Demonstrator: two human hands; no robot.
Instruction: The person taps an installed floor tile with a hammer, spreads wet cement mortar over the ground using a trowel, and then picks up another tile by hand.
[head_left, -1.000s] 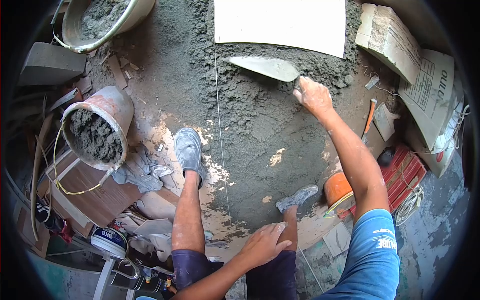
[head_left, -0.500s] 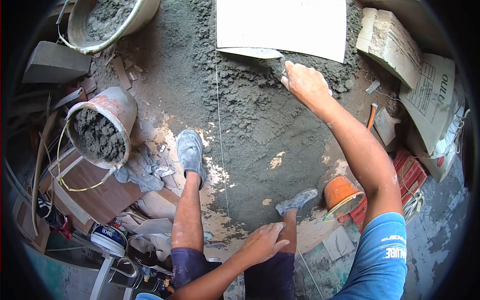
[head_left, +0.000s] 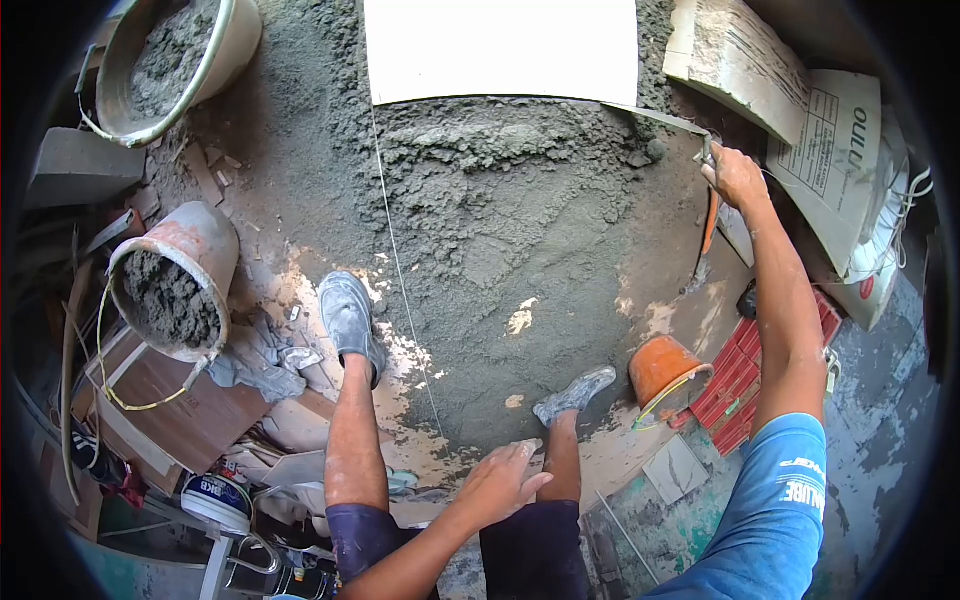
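My right hand (head_left: 738, 180) is closed round the handle of a trowel (head_left: 660, 119). Its blade points left, with the tip at the lower right edge of a large white tile (head_left: 500, 55). Below the tile spreads rough grey mortar (head_left: 520, 190), smoother towards my feet. My left hand (head_left: 503, 483) holds nothing, its fingers stretched out and thumb apart, beside my right knee. A thin white string (head_left: 391, 230) runs from the tile's left corner down over the mortar.
Buckets of mortar stand at left, one grey-red (head_left: 190, 260), one larger (head_left: 190, 70). An orange bucket (head_left: 665, 368) lies tilted by my right foot. At right are an orange-handled tool (head_left: 710, 222), a pale block (head_left: 740, 65), a carton (head_left: 830, 165) and red slats (head_left: 730, 385).
My right hand has moved right and slightly down with the trowel, from the tile's lower edge past its right corner. The whole view has shifted, so the surroundings appear further left. My left hand stays by the knee.
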